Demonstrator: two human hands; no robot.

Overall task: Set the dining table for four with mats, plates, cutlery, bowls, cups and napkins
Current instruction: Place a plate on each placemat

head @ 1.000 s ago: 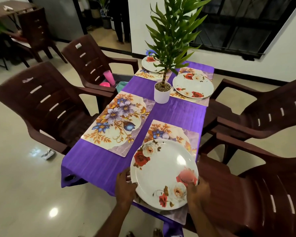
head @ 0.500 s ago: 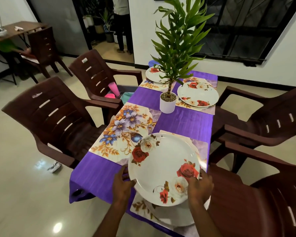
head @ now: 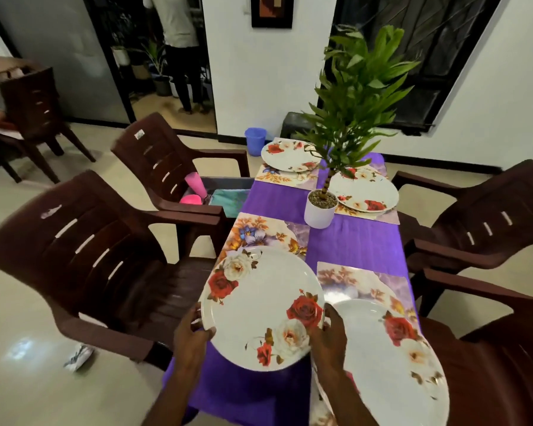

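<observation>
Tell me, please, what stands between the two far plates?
In the head view, the potted plant stands between the far left plate and far right plate.

Home dining room: table, chairs

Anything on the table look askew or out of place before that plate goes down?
One thing: the near-right plate lies toward the near end of its mat, off-centre. The held plate, in the left hand and right hand, is tilted over the near-left mat. Nothing is spilled or broken.
</observation>
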